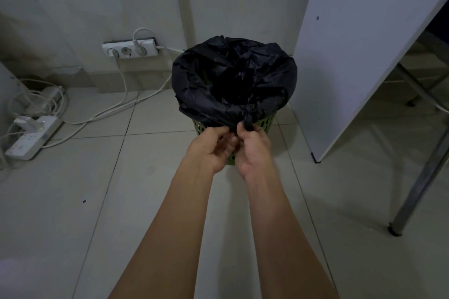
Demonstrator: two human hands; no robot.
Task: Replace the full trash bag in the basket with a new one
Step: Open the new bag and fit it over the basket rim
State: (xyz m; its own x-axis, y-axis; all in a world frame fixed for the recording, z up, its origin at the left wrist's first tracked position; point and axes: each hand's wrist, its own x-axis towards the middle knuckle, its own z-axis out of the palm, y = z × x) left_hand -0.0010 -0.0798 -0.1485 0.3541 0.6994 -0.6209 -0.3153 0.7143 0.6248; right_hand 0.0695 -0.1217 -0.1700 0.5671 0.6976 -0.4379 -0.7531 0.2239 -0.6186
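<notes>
One black trash bag (233, 75) lined the single green perforated basket (266, 124), its mouth open and its edge folded out over the rim all the way round, so that only the lower part of the basket wall showed. At the near side of the rim the plastic was gathered into one twisted bunch (247, 114) that hung down over the basket wall.

Two bare hands met just under that bunch. The right hand (252, 150) had its fingers curled round the lower end of the twisted plastic. The left hand (210, 150) lay just beside it, thumb and curled fingers pinching the bag's edge to the left of the bunch. The two hands were touching or nearly so; which could not be told.

The basket stood on a floor (109, 201) of large pale tiles, close to a pale wall (73, 7). Low on that wall, left of the basket, sat one white socket plate (130, 50) with three outlets in a row, two of them holding plugs. White cables (116, 107) ran from it down across the tiles to the far left, where one white power strip (31, 139) lay on the floor with a plug in it, amid a tangle of more cable.

Right of the basket stood one large white panel (352, 56), and beyond it one metal leg (420, 177) slanted down to a dark foot on the tiles.
</notes>
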